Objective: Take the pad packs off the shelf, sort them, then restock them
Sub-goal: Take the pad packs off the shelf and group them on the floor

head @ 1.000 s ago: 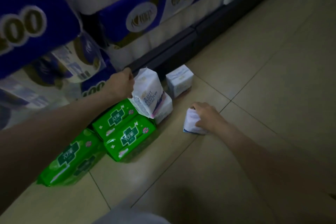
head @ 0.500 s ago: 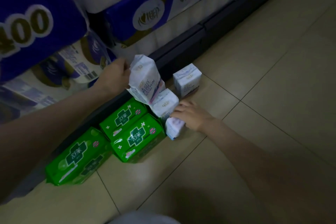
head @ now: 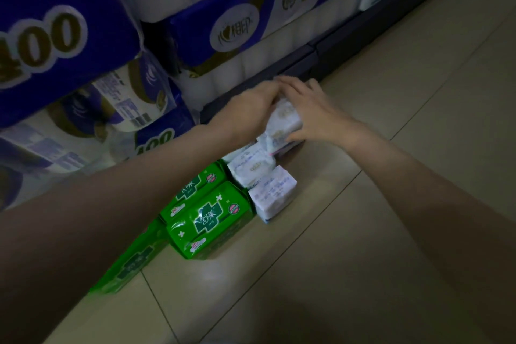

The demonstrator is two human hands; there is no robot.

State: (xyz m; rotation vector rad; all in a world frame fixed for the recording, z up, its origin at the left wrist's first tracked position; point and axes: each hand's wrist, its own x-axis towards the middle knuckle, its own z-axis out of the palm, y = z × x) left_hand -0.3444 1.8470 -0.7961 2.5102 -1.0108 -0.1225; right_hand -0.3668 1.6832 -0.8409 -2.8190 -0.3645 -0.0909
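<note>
Both hands meet over a white pad pack (head: 283, 123) near the shelf base. My left hand (head: 245, 112) holds its left side and my right hand (head: 310, 110) grips its right side, thumb under the near edge. Below it on the tile floor lie two more white packs (head: 251, 167) (head: 272, 194). Green pad packs (head: 208, 219) (head: 192, 190) lie in a row to the left, one (head: 131, 264) partly hidden under my left forearm.
Large blue-and-white toilet paper bundles (head: 217, 25) fill the bottom shelf at upper left. A dark shelf kickboard (head: 335, 47) runs diagonally to the upper right. Beige floor tiles (head: 391, 148) stretch to the right and front.
My right hand left the small white pack on the floor beside the green ones and rose to the pack held by my left hand. The left hand lowered that pack toward the floor.
</note>
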